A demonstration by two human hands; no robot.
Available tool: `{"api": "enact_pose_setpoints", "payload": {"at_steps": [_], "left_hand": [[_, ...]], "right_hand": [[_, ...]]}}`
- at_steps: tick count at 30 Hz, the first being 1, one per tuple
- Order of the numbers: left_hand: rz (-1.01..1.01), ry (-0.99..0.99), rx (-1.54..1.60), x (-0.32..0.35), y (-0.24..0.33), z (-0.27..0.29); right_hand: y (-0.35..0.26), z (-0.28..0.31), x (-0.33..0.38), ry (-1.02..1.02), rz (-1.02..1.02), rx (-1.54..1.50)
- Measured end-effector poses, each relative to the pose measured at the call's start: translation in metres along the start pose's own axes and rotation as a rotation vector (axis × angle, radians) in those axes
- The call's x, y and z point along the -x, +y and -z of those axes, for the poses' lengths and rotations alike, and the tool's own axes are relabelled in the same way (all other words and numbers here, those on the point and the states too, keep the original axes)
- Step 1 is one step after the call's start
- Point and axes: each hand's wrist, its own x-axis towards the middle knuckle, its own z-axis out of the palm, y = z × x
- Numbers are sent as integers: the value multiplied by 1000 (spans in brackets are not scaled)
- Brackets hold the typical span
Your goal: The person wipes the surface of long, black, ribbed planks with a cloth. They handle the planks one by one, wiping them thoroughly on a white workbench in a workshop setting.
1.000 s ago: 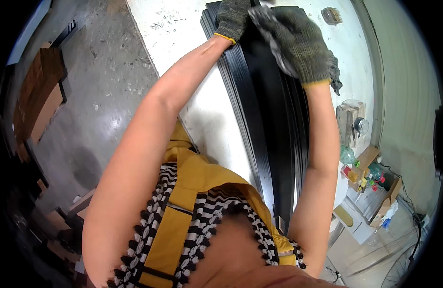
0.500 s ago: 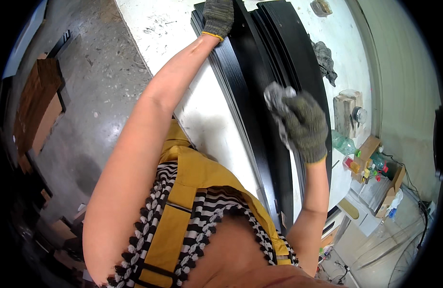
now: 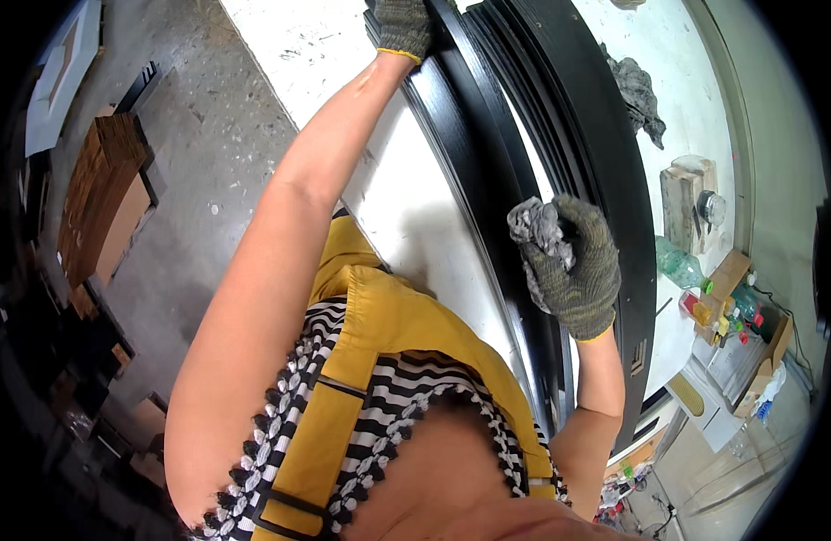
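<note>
Nearby, bottles point(image 3: 717, 311) in cardboard box point(image 3: 765, 356).

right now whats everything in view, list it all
black moulded strips: a stack, count unclear, black, lying lengthwise on the white table
white table: one, white, scuffed, under the strips
grey rag: one, grey, bunched in the right hand
second rag: one, dark grey, crumpled on the table beyond the strips
wooden block: one, pale wood, right side of the table
green bottle: one, clear green, lying by the block
small bottles: several, mixed colours, in a cardboard tray at the right
cardboard stack: one pile, brown, on the concrete floor at the left
left hand: gloved, grip on the far end of the strips
right hand: gloved, closed on the grey rag over the strips
</note>
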Motion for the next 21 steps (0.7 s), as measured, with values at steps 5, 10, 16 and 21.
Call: {"api": "enact_pose_setpoints", "payload": {"at_steps": [5, 10, 16, 21], "left_hand": [[-660, 167, -875, -14, -49, 6], [-625, 95, -710, -13, -54, -3], [-9, -118, 716, -19, -70, -8], [-373, -119, -334, -20, -72, -20]], "right_hand": [[5, 2, -49, -94, 195, -61], [14, -27, -130, 44, 286, -113], [-21, -66, -244, 70, 8, 28], [27, -35, -224, 140, 708, 725]]}}
